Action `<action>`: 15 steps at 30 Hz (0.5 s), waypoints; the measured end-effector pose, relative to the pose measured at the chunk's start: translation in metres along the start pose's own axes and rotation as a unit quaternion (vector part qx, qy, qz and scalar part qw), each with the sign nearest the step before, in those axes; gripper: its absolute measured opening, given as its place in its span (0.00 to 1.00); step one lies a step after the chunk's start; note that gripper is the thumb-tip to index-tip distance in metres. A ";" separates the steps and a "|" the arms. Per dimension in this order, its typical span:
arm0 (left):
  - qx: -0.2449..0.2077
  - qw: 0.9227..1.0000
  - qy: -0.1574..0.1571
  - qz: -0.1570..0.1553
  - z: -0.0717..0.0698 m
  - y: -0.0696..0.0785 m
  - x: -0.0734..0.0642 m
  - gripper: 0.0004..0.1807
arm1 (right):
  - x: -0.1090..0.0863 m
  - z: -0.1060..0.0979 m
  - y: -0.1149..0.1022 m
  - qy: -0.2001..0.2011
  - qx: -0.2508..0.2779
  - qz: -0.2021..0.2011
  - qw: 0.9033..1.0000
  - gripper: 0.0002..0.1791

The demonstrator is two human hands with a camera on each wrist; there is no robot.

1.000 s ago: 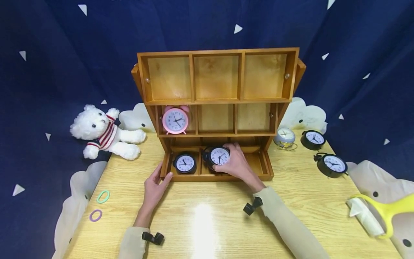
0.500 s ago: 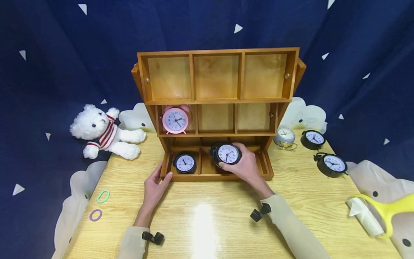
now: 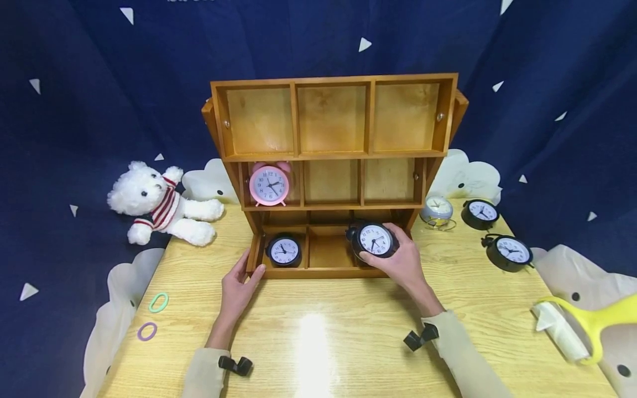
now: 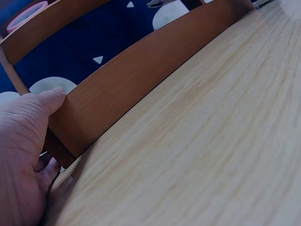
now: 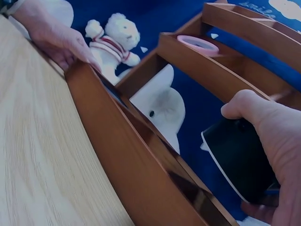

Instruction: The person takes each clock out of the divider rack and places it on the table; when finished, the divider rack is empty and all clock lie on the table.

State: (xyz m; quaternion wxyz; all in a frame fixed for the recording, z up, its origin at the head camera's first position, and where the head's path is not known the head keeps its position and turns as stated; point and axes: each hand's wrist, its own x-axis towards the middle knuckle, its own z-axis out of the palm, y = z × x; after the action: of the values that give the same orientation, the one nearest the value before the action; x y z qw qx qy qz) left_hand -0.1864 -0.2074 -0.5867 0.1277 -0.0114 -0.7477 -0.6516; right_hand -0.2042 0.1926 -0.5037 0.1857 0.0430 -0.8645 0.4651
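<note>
Fingers of the right hand [image 3: 405, 262] are gripping a round black clock [image 3: 375, 241] over a brown wooden shelf's bottom tier [image 3: 330, 273]; the left hand [image 3: 239, 288] is pinching its corner. A slack grip could be risking a drop.

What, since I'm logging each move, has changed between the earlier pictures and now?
The right hand has carried the round black white-faced alarm clock rightward over the bottom tier of the brown wooden rack, gripping it throughout. The left hand stayed at the rack's corner; the round pink alarm clock and white plush bear stayed too.
</note>
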 end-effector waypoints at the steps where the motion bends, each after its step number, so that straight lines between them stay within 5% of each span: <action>1: 0.001 1.000 -0.001 0.000 0.000 0.000 0.000 0.35 | -0.001 -0.004 0.002 0.001 0.002 0.004 1.000 0.47; 15: 0.001 1.000 0.002 0.000 0.001 0.001 -0.001 0.35 | -0.014 -0.053 0.028 0.083 -0.040 0.030 0.995 0.43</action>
State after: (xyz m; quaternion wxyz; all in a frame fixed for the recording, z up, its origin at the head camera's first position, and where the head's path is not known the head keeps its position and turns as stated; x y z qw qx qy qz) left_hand -0.1856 -0.2066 -0.5861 0.1287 -0.0098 -0.7480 -0.6510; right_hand -0.1836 0.2502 -0.5047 0.2438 -0.0293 -0.8651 0.4374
